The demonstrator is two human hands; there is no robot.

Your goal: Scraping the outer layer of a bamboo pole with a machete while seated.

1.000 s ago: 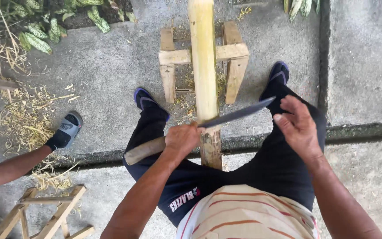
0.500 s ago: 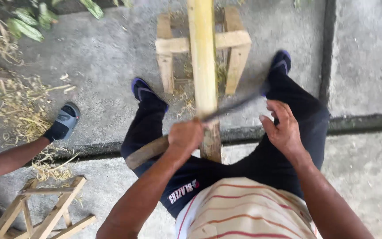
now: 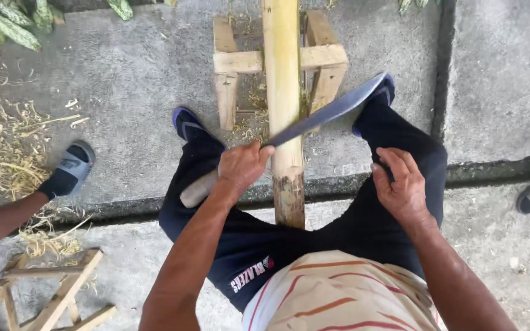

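Concrete floor [image 3: 130,79] under bamboo pole [image 3: 282,92]

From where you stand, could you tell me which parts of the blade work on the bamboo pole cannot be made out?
All in the head view:
- Bamboo pole: far end cut off by the top edge; near end hidden between the knees.
- Long blade: its edge where it meets the pole is too thin to judge.
- Handle: mostly covered by the left hand.
- Right hand: palm faces down on the thigh, so anything under it is hidden.
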